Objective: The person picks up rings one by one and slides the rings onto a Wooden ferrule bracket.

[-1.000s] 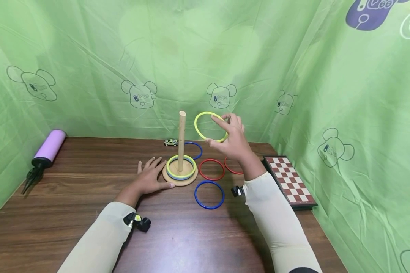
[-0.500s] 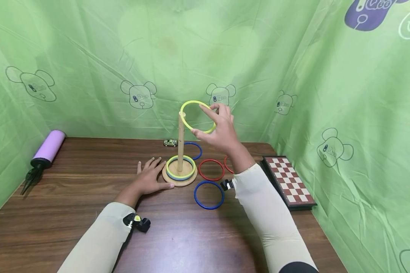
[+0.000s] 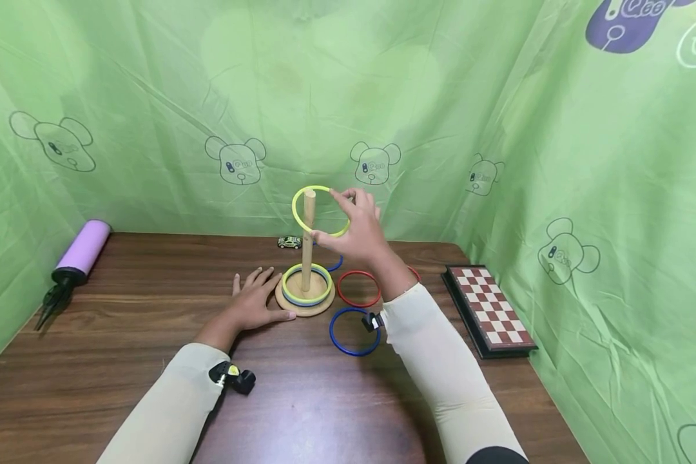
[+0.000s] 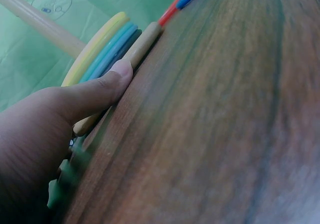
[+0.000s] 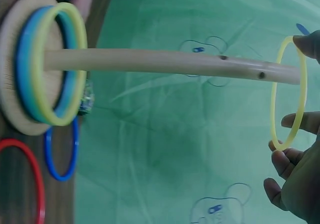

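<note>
My right hand (image 3: 361, 233) pinches a thin yellow ring (image 3: 293, 207) by its right side, between thumb and fingers. This ring encircles the top of an upright wooden peg (image 3: 307, 258); in the right wrist view the peg's tip passes through it. Around the peg's foot, on the round wooden base (image 3: 305, 314), lie another yellow ring (image 5: 76, 34) and blue ones beneath it. My left hand (image 3: 249, 306) rests on the table at the base's left side with its fingers spread. Its thumb (image 4: 107, 87) touches the base's edge in the left wrist view.
Right of the base lie a red ring (image 3: 359, 304) and a blue ring (image 3: 355, 354); another red and another blue ring are partly hidden. A toy car (image 3: 290, 242) stands behind. A checkered board (image 3: 493, 306) is at right, a purple pump (image 3: 85, 248) at left.
My right hand has carried the yellow ring leftward from beside the peg, up to its tip, then slightly down, so that it now surrounds the peg's top. The left hand has stayed put.
</note>
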Action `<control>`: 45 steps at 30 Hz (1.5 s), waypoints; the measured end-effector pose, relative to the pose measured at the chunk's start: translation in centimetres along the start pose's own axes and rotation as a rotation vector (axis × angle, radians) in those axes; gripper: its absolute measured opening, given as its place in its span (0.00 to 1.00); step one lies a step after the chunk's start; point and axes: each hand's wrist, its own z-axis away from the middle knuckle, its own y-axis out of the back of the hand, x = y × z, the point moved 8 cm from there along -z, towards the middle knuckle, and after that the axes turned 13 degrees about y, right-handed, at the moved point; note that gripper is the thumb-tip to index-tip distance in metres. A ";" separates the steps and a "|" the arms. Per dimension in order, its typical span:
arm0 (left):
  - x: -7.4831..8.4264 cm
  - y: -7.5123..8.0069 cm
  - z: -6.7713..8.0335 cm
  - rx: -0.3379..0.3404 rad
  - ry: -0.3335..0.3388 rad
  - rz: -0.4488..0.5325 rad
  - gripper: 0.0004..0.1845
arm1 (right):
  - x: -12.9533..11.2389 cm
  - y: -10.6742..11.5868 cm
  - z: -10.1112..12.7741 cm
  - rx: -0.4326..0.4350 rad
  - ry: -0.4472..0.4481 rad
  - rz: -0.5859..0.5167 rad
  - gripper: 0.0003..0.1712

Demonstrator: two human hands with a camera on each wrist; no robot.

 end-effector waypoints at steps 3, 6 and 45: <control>-0.1 -0.1 0.0 -0.009 0.010 0.021 0.65 | 0.5 -1.2 0.8 -0.026 -0.022 -0.012 0.54; -0.1 0.0 0.1 -0.011 0.005 0.022 0.65 | 1.1 -2.2 1.7 -0.057 -0.052 -0.021 0.56; -0.2 -0.1 -0.1 0.009 -0.003 -0.008 0.64 | 2.6 -11.1 8.5 -0.274 -0.229 0.118 0.53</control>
